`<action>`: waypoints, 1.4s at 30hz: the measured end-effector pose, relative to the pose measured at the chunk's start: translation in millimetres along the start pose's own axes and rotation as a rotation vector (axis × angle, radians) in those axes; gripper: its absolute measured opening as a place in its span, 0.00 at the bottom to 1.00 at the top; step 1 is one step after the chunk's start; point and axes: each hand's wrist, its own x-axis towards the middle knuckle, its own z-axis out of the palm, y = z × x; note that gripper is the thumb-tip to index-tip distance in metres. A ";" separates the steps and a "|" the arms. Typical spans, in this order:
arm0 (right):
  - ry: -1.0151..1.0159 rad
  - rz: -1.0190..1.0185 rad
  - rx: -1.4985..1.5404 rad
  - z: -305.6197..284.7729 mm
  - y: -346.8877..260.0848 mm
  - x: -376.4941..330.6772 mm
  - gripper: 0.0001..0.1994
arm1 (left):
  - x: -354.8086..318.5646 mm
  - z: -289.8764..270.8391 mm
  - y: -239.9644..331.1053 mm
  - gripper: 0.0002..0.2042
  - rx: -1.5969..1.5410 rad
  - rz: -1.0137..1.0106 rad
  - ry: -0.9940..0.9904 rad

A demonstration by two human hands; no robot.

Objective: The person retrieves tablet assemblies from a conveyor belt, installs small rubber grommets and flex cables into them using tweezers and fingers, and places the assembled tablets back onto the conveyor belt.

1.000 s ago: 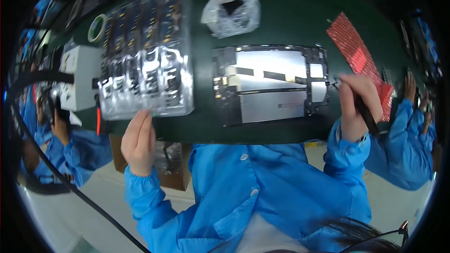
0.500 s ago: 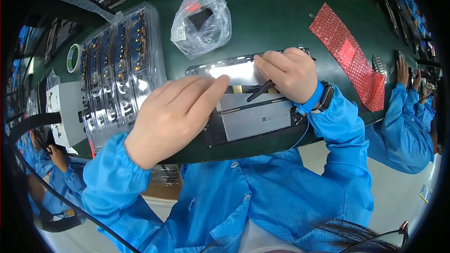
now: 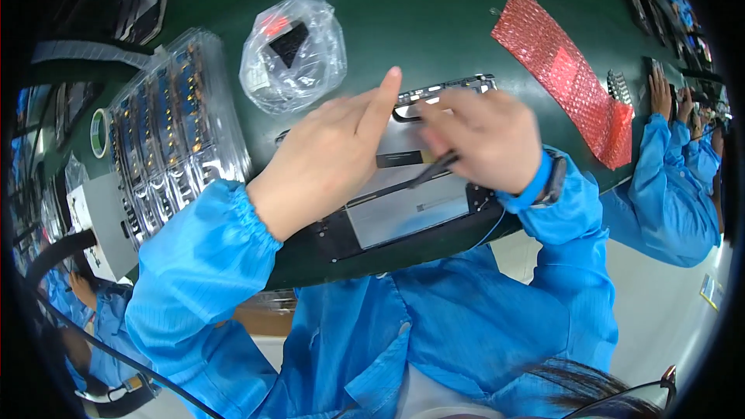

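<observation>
Both hands work close together over a flat, opened tablet-like device [image 3: 403, 206] that lies face-down near the front edge of the green bench [image 3: 434, 23], silvery inner plate up, within easy reach of the person's body. The left hand [image 3: 326, 159] lies flat across the device's left part, palm down and fingers loose, the forefinger stretched toward the upper edge; it grips nothing and looks to be steadying the panel so that it does not slide. The right hand [image 3: 485, 140] is curled shut around a slim dark tool [image 3: 434, 171], probably tweezers, its tip angled down and leftward onto the plate near a black strip; motion blur hides the exact contact. A blue wristband [image 3: 531, 190] sits on that wrist. To the left stands a clear plastic tray of small parts [image 3: 174, 136], and behind the hands a crumpled clear bag with a dark piece inside [image 3: 293, 50]. A sheet of red bubble wrap [image 3: 566, 70] lies to the right, well apart from the device
</observation>
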 end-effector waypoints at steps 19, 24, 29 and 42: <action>0.115 0.575 0.563 -2.6 45.9 -46.2 0.11 | -1.1 -5.6 20.3 0.27 0.296 -0.047 -0.201; 0.151 0.481 0.312 5.5 42.3 -44.6 0.11 | 1.1 -2.3 24.3 0.26 0.416 0.012 -0.179; 0.200 0.441 0.227 11.5 41.6 -44.5 0.11 | 10.7 -0.2 25.1 0.24 0.562 0.166 -0.185; 0.252 0.396 0.175 -3.1 46.4 -38.3 0.13 | 52.8 -4.6 41.0 0.13 0.521 0.308 -0.381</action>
